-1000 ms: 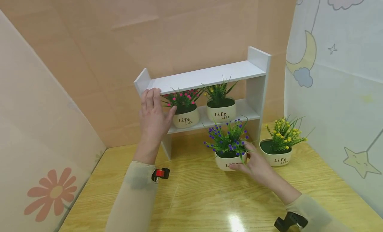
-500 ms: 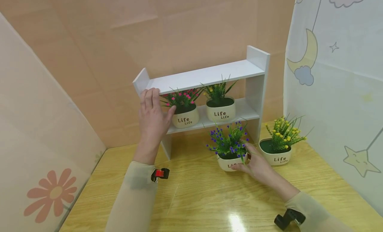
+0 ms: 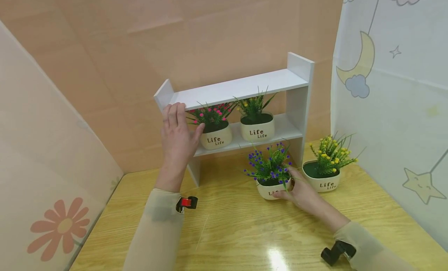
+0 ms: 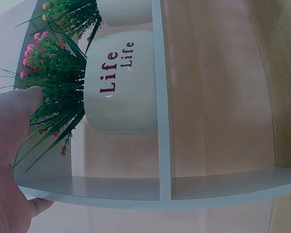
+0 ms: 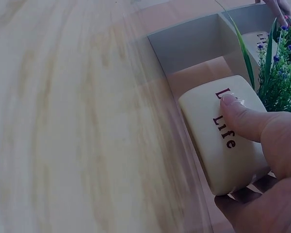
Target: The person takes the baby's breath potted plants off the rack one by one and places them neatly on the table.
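My left hand (image 3: 177, 140) holds the upper left corner of a white two-tier shelf (image 3: 241, 88), its thumb pointing in toward the pot of pink flowers (image 3: 216, 140). The left wrist view shows fingers round the outer side of the side panel (image 4: 111, 189). Low in front of the shelf, my right hand (image 3: 306, 195) grips a cream pot of purple flowers (image 3: 265, 191). Its thumb presses the "Life" lettering, as the right wrist view shows, and the other fingers go round the pot's far side, partly hidden.
A second cream pot with yellow blooms (image 3: 257, 131) stands beside the pink one on the middle board. Another pot of yellow flowers (image 3: 321, 182) sits on the wooden table (image 3: 227, 232), right of the shelf. Fabric walls (image 3: 388, 119) enclose the back and sides.
My right hand and the pot of purple flowers have shifted slightly to the right. The left hand keeps its place on the shelf, and the view has drifted a little.
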`<state>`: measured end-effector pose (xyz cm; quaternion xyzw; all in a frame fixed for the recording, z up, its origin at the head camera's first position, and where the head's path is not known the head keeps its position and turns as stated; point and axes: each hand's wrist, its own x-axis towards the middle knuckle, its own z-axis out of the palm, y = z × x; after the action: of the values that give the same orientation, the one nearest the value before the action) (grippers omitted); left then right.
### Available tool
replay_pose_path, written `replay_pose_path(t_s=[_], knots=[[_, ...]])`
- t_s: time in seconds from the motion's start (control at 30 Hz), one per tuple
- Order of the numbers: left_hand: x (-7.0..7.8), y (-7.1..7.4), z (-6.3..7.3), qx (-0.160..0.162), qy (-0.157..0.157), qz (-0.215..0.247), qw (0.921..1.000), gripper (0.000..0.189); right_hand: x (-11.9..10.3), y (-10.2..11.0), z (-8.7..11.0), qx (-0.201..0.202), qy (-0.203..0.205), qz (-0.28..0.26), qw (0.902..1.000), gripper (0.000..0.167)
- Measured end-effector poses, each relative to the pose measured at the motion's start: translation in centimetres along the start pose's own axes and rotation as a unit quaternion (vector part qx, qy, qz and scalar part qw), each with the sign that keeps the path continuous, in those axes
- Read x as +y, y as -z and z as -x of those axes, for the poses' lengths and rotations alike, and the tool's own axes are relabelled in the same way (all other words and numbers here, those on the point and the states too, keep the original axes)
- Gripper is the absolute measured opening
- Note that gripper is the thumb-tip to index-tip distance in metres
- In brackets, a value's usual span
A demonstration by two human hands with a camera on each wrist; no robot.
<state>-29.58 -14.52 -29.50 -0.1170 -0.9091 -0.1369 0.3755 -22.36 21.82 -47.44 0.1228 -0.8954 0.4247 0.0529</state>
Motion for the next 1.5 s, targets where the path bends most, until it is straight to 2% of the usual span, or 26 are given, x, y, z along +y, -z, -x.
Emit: replay_pose_path(t_s=[0.17, 0.3, 0.5, 0.73, 0.97, 1.37, 1.5], knots=[[0.0, 0.0, 0.0, -0.003, 0.0, 0.004, 1.0, 0.086, 1.1, -0.2, -0.1, 0.014, 0.039, -0.008, 0.9991, 0.116], [-0.1, -0.1, 0.0, -0.002, -0.001, 0.006, 1.0, 0.086, 2.5, -0.7, -0.4, 0.031, 0.072, 0.009, 0.9968, 0.115], [-0.3, -0.2, -0.1, -0.008, -0.002, 0.004, 1.0, 0.087, 4.0, -1.1, -0.9, 0.041, 0.065, 0.032, 0.9965, 0.117], [-0.3, -0.2, -0.1, -0.004, -0.005, 0.0, 1.0, 0.086, 2.7, -0.4, -0.2, 0.033, 0.078, -0.02, 0.9962, 0.114], [-0.2, -0.1, 0.0, 0.003, -0.01, 0.001, 0.9999, 0.086, 2.3, 0.1, 0.2, 0.034, 0.054, -0.015, 0.9979, 0.112], [-0.3, -0.2, -0.1, 0.011, -0.018, 0.006, 0.9998, 0.085, 5.1, -0.5, -0.7, 0.029, 0.074, -0.009, 0.9968, 0.114], [-0.3, -0.2, -0.2, 0.009, -0.017, 0.005, 0.9998, 0.085, 5.2, -0.5, -0.7, 0.037, 0.09, 0.002, 0.9952, 0.114]])
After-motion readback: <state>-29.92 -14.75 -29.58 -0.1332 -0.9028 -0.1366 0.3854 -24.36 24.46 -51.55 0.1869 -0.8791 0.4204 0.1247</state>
